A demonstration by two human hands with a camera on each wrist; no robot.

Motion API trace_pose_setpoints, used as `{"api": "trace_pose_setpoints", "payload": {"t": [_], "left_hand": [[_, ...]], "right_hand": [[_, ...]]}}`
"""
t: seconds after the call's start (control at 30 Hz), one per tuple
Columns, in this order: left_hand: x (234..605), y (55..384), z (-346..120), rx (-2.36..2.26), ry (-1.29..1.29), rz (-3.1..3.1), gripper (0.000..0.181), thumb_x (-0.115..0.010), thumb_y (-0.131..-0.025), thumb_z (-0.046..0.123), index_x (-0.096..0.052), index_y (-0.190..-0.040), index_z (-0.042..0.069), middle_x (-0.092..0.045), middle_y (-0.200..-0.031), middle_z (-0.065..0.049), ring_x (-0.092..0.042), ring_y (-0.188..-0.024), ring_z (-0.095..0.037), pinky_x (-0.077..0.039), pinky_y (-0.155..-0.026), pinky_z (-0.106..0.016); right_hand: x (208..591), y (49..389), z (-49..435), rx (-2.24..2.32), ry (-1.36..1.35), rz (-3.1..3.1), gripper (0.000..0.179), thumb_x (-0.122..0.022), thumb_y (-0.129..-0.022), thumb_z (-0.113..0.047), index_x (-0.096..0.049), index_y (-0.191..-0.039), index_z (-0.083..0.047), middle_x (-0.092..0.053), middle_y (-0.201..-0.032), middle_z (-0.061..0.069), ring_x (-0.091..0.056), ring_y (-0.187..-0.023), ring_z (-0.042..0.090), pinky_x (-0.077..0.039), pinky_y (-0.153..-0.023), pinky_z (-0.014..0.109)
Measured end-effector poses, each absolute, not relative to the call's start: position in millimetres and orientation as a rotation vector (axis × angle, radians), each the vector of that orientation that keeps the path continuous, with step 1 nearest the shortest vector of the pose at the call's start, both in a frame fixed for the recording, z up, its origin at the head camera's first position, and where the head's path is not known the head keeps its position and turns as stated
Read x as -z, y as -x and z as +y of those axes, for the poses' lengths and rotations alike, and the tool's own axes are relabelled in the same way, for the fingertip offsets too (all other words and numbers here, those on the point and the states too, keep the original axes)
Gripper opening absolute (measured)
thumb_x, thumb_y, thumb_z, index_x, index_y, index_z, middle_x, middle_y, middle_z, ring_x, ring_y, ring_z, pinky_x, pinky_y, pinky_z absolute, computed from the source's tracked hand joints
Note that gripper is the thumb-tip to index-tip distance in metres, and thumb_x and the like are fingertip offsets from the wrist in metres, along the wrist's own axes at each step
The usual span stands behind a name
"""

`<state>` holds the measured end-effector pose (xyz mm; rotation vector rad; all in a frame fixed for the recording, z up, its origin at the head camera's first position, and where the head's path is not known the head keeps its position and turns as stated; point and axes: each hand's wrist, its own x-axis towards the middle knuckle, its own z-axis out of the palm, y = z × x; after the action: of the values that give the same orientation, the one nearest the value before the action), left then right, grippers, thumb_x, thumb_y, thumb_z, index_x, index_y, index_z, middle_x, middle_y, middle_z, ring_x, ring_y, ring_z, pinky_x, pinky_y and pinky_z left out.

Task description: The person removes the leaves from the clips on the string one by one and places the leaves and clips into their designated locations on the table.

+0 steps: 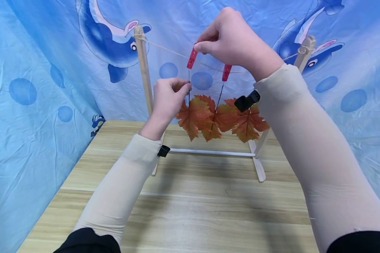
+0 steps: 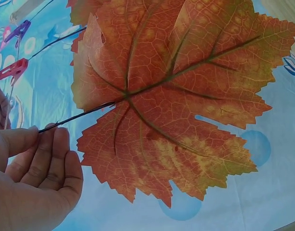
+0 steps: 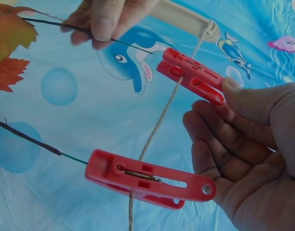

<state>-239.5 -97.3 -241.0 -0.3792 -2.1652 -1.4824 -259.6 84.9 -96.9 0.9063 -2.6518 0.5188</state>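
My left hand (image 1: 170,97) pinches the thin dark stem (image 2: 73,117) of an orange-red maple-like leaf (image 2: 186,96) between thumb and finger. Just above it, my right hand (image 1: 231,38) pinches the tail end of a red clothespin (image 3: 193,77). That clothespin sits across the twine (image 3: 162,115), and the stem's upper tip reaches its front end. A second red clothespin (image 3: 152,175) on the twine grips the stem of a neighbouring leaf (image 1: 226,117). Another leaf (image 1: 248,124) hangs further right; my right forearm hides its top in the head view.
Two wooden posts, left (image 1: 143,63) and right (image 1: 304,52), hold up the twine. A pale crossbar (image 1: 209,152) joins their feet on the wooden table (image 1: 190,211). A purple clothespin (image 2: 18,31) shows beyond the red one. Behind hangs a blue dolphin-print cloth (image 1: 35,63).
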Motion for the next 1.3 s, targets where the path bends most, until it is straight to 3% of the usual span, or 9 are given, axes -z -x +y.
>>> {"api": "trace_pose_setpoints", "payload": {"t": [0.23, 0.4, 0.6, 0.97, 1.3], "left_hand": [[247.0, 236.4, -99.5, 1.451, 0.378, -2.182, 0.017, -0.071, -0.098, 0.016, -0.081, -0.103, 0.003, -0.074, -0.089, -0.005, -0.066, -0.080, -0.015, -0.053, -0.072, -0.028], [251.1, 232.1, -102.9, 1.432, 0.363, -2.202, 0.016, -0.071, -0.098, 0.014, -0.080, -0.101, 0.001, -0.075, -0.089, -0.007, -0.067, -0.080, -0.015, -0.053, -0.073, -0.028], [256.2, 224.3, -108.6, 1.440, 0.357, -2.230, 0.015, -0.071, -0.097, 0.012, -0.080, -0.101, 0.000, -0.075, -0.089, -0.008, -0.068, -0.080, -0.016, -0.053, -0.074, -0.028], [262.6, 206.4, -113.8, 1.381, 0.360, -2.341, 0.015, -0.071, -0.098, 0.014, -0.080, -0.103, 0.003, -0.075, -0.089, -0.006, -0.068, -0.081, -0.017, -0.052, -0.068, -0.031], [271.0, 190.0, -123.9, 1.401, 0.353, -2.368, 0.013, -0.071, -0.098, 0.012, -0.081, -0.101, 0.004, -0.076, -0.088, -0.006, -0.068, -0.080, -0.016, -0.053, -0.066, -0.033]], "right_hand": [[91.9, 258.7, 87.2, -0.592, -0.823, -2.676, 0.037, -0.061, -0.100, -0.045, -0.076, -0.123, -0.021, -0.074, -0.114, 0.001, -0.057, -0.088, 0.017, -0.052, -0.073, 0.029], [90.1, 257.2, 90.6, -0.624, -0.788, -2.657, 0.038, -0.061, -0.100, -0.046, -0.076, -0.123, -0.021, -0.073, -0.113, 0.001, -0.053, -0.087, 0.019, -0.049, -0.070, 0.029], [86.1, 252.8, 95.6, -0.655, -0.721, -2.649, 0.039, -0.060, -0.100, -0.046, -0.075, -0.126, -0.021, -0.071, -0.119, 0.002, -0.056, -0.097, 0.017, -0.051, -0.083, 0.029], [82.3, 234.3, 112.0, -0.738, -0.659, -2.612, 0.039, -0.062, -0.099, -0.047, -0.076, -0.124, -0.021, -0.068, -0.113, 0.002, -0.047, -0.089, 0.013, -0.045, -0.071, 0.030], [91.5, 213.2, 127.4, -0.805, -0.746, -2.507, 0.035, -0.068, -0.097, -0.043, -0.079, -0.119, -0.017, -0.073, -0.107, 0.003, -0.057, -0.081, 0.020, -0.047, -0.067, 0.029]]}}
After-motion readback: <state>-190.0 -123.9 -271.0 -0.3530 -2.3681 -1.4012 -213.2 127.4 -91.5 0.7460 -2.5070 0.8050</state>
